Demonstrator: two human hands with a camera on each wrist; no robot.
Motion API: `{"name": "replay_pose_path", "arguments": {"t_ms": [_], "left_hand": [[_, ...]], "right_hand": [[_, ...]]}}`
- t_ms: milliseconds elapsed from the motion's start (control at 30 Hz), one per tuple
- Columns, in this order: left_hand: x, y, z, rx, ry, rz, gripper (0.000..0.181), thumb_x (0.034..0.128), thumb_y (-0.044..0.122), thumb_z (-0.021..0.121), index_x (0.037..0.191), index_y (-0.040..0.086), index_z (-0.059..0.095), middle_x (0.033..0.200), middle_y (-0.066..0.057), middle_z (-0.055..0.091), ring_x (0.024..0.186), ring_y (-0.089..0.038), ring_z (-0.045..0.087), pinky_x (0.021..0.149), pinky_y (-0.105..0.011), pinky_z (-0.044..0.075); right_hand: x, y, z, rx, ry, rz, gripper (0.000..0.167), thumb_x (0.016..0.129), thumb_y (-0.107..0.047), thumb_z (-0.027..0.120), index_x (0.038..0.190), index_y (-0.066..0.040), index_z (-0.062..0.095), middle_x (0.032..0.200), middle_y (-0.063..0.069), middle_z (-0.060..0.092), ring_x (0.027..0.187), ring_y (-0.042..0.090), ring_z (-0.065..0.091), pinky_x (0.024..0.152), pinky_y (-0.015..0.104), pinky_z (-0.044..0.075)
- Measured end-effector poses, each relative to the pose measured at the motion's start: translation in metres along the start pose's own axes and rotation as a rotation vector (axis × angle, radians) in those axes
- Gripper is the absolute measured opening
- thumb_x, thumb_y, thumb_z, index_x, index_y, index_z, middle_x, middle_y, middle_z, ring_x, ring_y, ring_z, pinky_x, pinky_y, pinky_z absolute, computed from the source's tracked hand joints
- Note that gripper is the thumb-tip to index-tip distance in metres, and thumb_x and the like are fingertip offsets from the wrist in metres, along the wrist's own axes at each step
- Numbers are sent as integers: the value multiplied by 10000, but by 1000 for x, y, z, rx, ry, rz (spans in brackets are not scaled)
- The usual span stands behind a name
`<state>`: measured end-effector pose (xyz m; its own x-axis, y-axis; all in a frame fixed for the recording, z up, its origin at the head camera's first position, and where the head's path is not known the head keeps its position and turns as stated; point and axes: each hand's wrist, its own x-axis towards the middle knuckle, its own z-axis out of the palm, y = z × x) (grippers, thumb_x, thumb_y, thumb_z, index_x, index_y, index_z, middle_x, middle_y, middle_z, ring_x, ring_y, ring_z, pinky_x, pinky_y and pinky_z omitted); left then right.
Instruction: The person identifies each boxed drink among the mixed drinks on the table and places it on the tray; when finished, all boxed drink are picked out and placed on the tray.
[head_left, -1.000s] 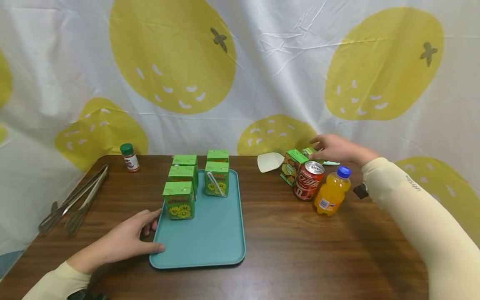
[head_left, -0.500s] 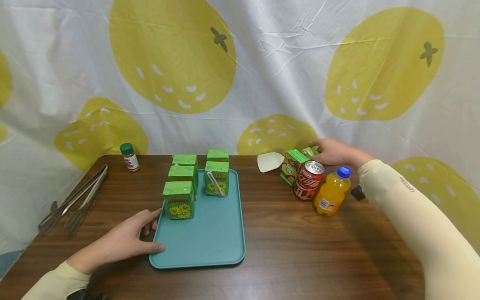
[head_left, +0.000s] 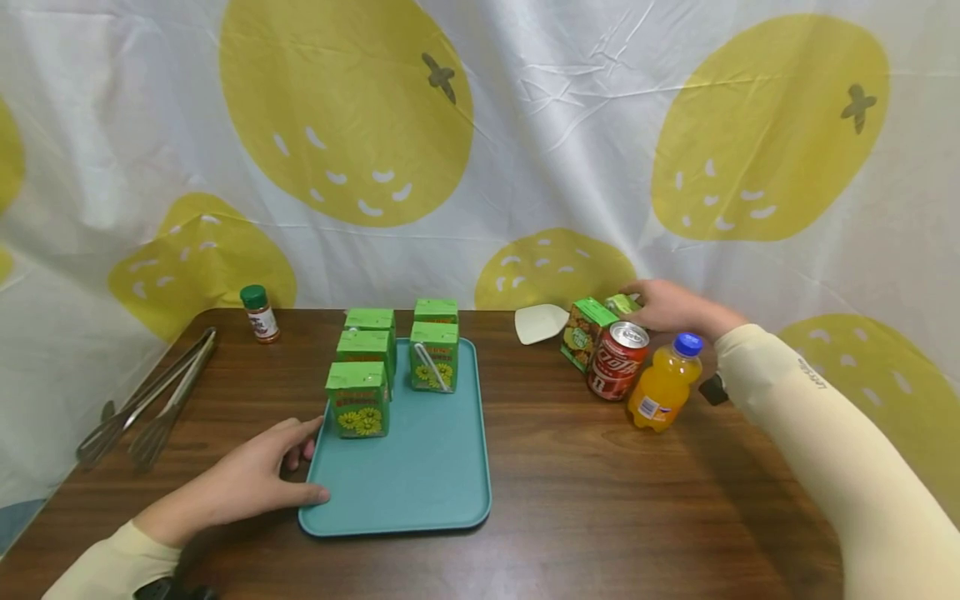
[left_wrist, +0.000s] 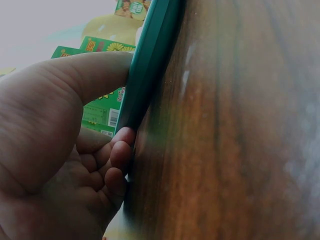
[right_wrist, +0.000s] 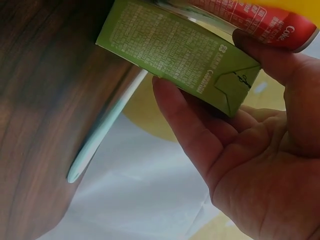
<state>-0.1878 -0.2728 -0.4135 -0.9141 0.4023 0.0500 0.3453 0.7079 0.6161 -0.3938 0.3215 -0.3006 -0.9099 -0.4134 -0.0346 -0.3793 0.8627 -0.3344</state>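
Note:
My left hand [head_left: 251, 473] holds the near left edge of a teal tray [head_left: 427, 492], its thumb over the rim and fingers curled against the side. In the left wrist view the thumb meets the tray edge [left_wrist: 145, 75]. Several green drink cartons [head_left: 358, 408] stand on the tray in two columns, and one carton [head_left: 433, 362] has a straw on its front. At the back right, my right hand [head_left: 663, 306] grips a small green carton [right_wrist: 170, 55] between thumb and fingers. A brown-and-green snack box [head_left: 582, 337] stands just left of it.
A red soda can [head_left: 617, 362] and an orange soda bottle [head_left: 664, 385] stand in front of the right hand. Behind lies a white spatula [head_left: 540, 323], its handle [right_wrist: 102, 135] passing under that hand. At left are metal tongs [head_left: 161, 392] and a spice jar [head_left: 260, 315].
My right hand has lowered slightly and settled around the small green carton at the back. The left hand and tray have stayed in place.

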Motion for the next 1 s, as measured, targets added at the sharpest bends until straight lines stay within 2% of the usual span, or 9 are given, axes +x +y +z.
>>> {"name": "replay_pose_path", "arguments": {"t_ms": [600,767,1000], "left_hand": [[-1,0,1,-12,5,6,1040,843,446,983,1542,-165,515,1030,8,543,906,-110,507,734,-283,446],[0,-1,0,-3,-2,8,1048,844,464,978,1546,-161,514,1023,9,542,904,-110,509,738,-285,448],[2,-1,0,-4,-11,9,1057,849,471,972,1555,-162,505,1024,7,542,902,-112,510,737,-287,445]], "right_hand": [[-4,15,8,6,117,-34,553,1046,-259,778,1407,142,660,1298,354,710,1143,488,703,1028,663,518],[-7,18,11,41,137,-10,560,1039,-286,796,1422,104,672,1296,321,726,1123,448,704,1013,644,522],[-11,19,15,61,154,16,580,1037,-304,805,1435,94,666,1327,325,716,1165,466,696,1035,662,507]]}}
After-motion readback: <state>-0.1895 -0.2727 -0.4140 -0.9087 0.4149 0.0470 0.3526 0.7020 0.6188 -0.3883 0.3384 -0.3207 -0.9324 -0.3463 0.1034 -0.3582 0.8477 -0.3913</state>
